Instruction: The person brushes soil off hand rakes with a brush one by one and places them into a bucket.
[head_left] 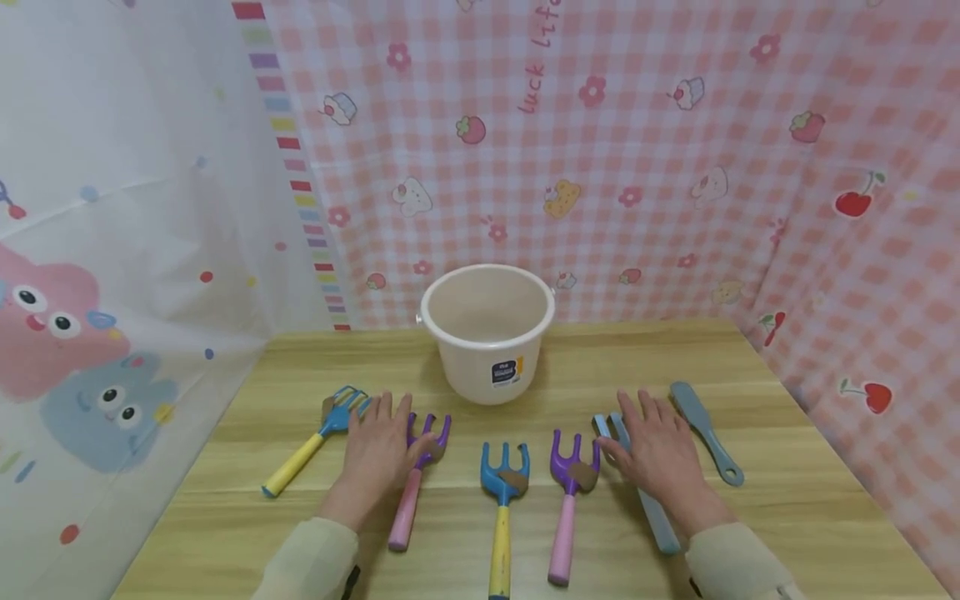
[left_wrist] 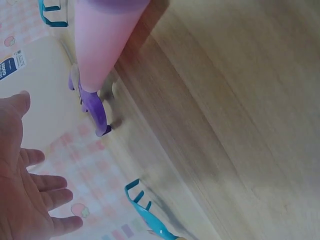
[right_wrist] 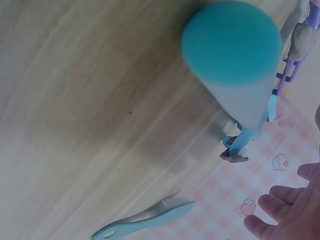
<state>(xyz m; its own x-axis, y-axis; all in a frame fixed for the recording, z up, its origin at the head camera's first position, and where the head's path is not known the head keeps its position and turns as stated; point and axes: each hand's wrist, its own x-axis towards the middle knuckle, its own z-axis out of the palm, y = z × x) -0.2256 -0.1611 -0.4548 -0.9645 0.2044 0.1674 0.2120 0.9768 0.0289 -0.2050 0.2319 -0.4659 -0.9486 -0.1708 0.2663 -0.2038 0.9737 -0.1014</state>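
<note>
**Two bare hands, six garden tools, nothing gripped**

Closest in, a blue three-pronged fork with a yellow handle (head_left: pixel 502 517) lies on the pale wood-grain tabletop (head_left: pixel 457 542), its handle cut off by the bottom edge. Beside it sits a purple fork with a pink handle (head_left: pixel 567 504). Both point their grips at the person, an arrangement that seems to favour easy reach.

And here come the hands! The left hand (head_left: pixel 378 454) has its fingers straight and spread above a second pink-handled purple fork (head_left: pixel 409 504), holding nothing. The right hand (head_left: pixel 660 450) matches it, fingers extended, equally without a hold, over a pale-blue fork (head_left: pixel 659 525) whose prongs it partly hides.

Out wide, a yellow-handled blue rake (head_left: pixel 304 454) slants on the left and a flat grey-blue plastic trowel (head_left: pixel 703 425) on the right; the fan-like spread looks meant to keep each tool separate.

Beyond, the round cream plastic bucket (head_left: pixel 467 367) stands upright and central, mouth up, presumably set back so it crowds no tool. Behind it hangs pink checked cloth (head_left: pixel 450 183).
</note>
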